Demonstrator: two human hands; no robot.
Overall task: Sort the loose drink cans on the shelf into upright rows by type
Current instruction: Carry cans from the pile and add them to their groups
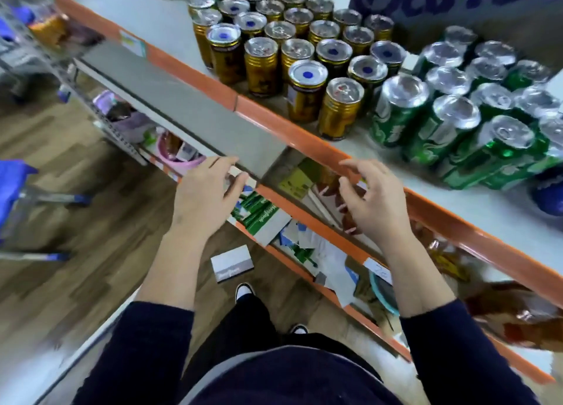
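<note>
Dark sleeves (146,352) come up from the bottom and both forearms reach toward the shelf (304,148), whose orange front edge runs diagonally from far left to near right. The left hand (204,191) is flat with straight fingers (221,163), and their tips lie at the near end of a grey board (182,99) that sticks out below this edge; it holds nothing. The right hand (374,200) hovers just in front of the orange edge with the fingers spread and loosely bent, also holding nothing. On the white shelf the gold cans (307,96) stand in tight rows at the middle, long axis vertical, silver tops up, and the nearest ones are close to the edge. The green cans (399,112) are packed just to their right, also tops up; whether some of them lean I cannot tell, because the picture bends there. A bare strip of shelf stays open between the green cans and the orange edge, and more bare shelf lies left of the gold cans. A blue carton (457,2) closes the far right. Below, a lower shelf (274,197) carries mixed boxes, and a small box (233,267) lies on the wooden floor (76,166).
</note>
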